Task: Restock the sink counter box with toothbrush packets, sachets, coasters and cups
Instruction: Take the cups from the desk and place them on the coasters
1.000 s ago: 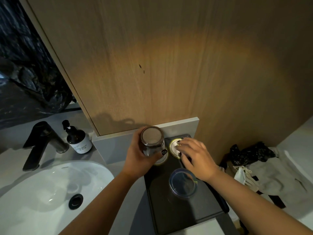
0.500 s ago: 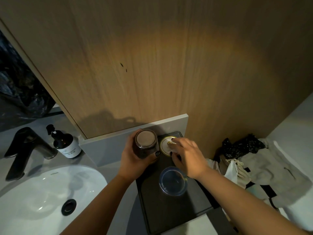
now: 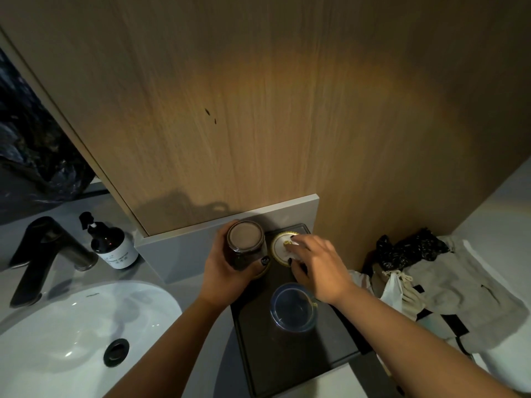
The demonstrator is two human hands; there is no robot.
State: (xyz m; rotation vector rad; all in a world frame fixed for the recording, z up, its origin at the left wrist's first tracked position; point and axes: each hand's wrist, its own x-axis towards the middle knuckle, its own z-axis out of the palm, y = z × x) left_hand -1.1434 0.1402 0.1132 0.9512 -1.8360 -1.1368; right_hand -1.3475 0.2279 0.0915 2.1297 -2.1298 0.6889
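A dark tray [image 3: 287,357] lies on the grey counter right of the sink. My left hand [image 3: 227,268] grips an upside-down dark glass cup [image 3: 245,245] over a coaster whose gold edge [image 3: 263,272] shows beneath it at the tray's back left. My right hand [image 3: 316,268] rests its fingertips on a round white, gold-rimmed coaster [image 3: 280,248] at the tray's back right. A second clear glass cup [image 3: 293,307] stands mouth up in the middle of the tray, just under my right wrist.
A white basin [image 3: 71,334] with a black drain and a black tap [image 3: 46,248] are on the left, with a dark pump bottle [image 3: 115,245] behind. A wood panel rises behind the tray. Cloth bags [image 3: 448,294] and black plastic [image 3: 408,251] lie to the right.
The view has shifted slightly. My left hand has lowered the inverted cup a little onto the left coaster. My right hand stays on the white coaster, its fingers moved slightly.
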